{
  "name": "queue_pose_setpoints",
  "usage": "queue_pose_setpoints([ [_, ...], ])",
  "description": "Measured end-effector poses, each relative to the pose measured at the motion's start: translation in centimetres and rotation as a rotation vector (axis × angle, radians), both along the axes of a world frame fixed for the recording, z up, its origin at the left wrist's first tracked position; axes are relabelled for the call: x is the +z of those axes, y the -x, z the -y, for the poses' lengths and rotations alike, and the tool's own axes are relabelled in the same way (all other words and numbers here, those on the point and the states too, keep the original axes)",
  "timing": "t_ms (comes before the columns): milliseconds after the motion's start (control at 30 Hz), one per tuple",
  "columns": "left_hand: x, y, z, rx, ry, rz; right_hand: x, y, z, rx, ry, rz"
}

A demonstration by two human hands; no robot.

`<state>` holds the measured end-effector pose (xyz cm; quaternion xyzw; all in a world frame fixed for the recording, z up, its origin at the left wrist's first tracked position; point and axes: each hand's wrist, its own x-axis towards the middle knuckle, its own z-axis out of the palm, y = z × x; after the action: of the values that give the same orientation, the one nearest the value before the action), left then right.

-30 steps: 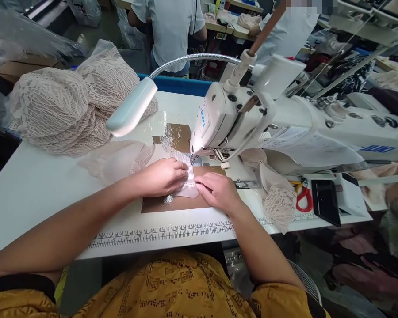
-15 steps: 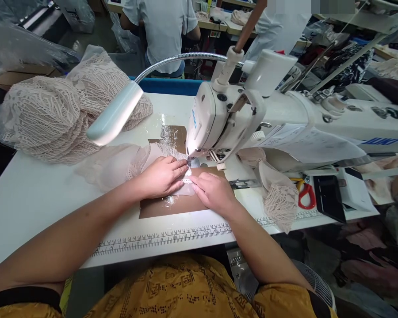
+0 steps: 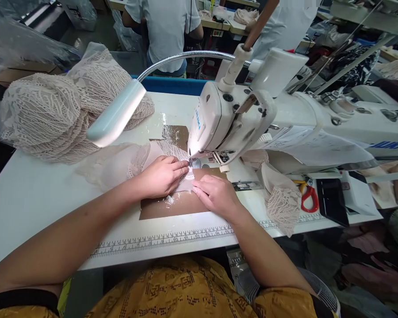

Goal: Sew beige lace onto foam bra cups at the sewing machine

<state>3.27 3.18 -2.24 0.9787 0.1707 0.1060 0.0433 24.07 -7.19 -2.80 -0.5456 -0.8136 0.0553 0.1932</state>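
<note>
Pale sheer lace fabric (image 3: 184, 187) lies under the needle area of a white sewing machine (image 3: 207, 117), with a narrow white scalloped trim (image 3: 189, 177) near its edge. My left hand (image 3: 162, 176) rests flat on the fabric, its fingertips close beside the presser foot (image 3: 190, 162). At the fabric's right edge, my right hand (image 3: 215, 194) has thumb and forefinger closed on it, just in front of the needle. The fabric trails off to the left behind my left hand. My fingers partly hide the stitching spot.
A large lace bundle (image 3: 43, 117) sits at the back left, beneath a lamp (image 3: 117, 117). Brown tape (image 3: 172, 205) covers the table around the needle. To the right are another lace piece (image 3: 281, 203), red-handled scissors (image 3: 309, 198) and a black phone (image 3: 331, 201). A person (image 3: 166, 33) sits beyond.
My right fingertips have shifted slightly off the trim toward the fabric's right edge, so more trim shows. My left hand stays almost in place. The whole view has shifted slightly.
</note>
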Motion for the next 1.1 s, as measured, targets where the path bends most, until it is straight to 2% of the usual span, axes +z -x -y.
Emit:
queue_pose_setpoints([
  [200, -0.3, 0.0, -0.4, 0.024, -0.031, 0.009, 0.0, 0.3, -0.3, -0.038, -0.016, 0.086],
  [367, -0.2, 0.2, 0.1, -0.021, -0.080, 0.009, -0.1, 0.5, -0.5, -0.039, -0.007, 0.117],
  [633, -0.6, 0.4, -0.4, -0.009, -0.005, 0.020, 0.0, 0.7, -0.9, -0.055, -0.003, 0.122],
  [900, -1.4, 0.7, -1.3, 0.074, 0.038, 0.134, -0.2, 0.9, -1.2, -0.077, 0.062, 0.095],
  [1100, -0.9, 1.2, -1.3, 0.098, 0.052, 0.167, -0.1, 0.9, -1.2, -0.083, 0.072, 0.062],
])
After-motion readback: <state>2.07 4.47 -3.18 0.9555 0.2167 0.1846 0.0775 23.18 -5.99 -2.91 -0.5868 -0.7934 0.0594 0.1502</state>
